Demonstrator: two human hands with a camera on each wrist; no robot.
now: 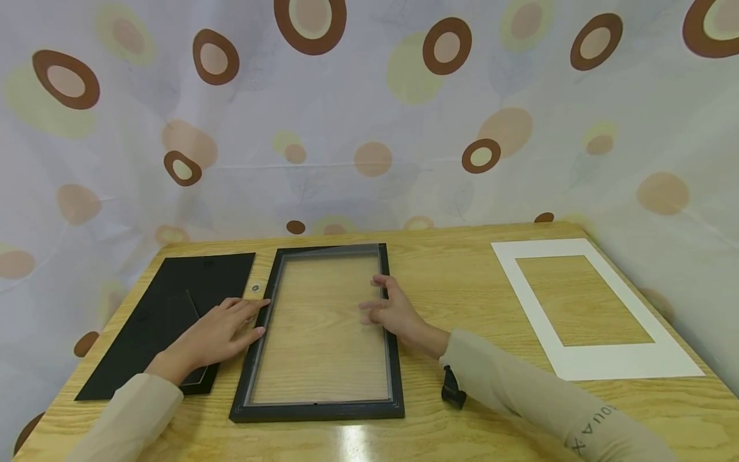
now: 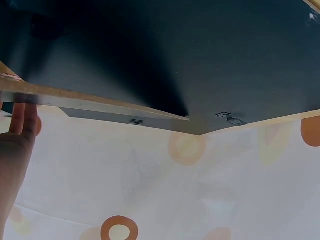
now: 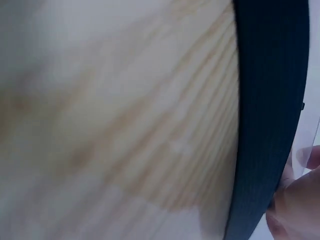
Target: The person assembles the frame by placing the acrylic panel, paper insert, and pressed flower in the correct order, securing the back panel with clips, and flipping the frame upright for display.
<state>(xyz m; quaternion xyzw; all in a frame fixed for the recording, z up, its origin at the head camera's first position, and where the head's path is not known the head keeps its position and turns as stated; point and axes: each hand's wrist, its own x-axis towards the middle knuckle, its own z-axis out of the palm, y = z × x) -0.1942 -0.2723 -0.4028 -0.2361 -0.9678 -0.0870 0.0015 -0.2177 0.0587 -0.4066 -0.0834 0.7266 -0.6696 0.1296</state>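
At far left on a wooden table [image 1: 456,269], a black frame backing board [image 1: 156,308] lies under the left forearm; only the left wrist view shows its stand flap [image 2: 100,100] tilted up and a small metal hanger [image 2: 231,119]. Next, the left hand [image 1: 216,333], fingers extended, touches the left side of a black picture frame [image 1: 317,412] with a clear sheet [image 1: 323,340]. The right hand [image 1: 401,317] has its fingers spread over the frame's right side; whether they touch the sheet I cannot tell. The right wrist view reveals the frame's dark outer side. Far right: a white mat [image 1: 612,362].
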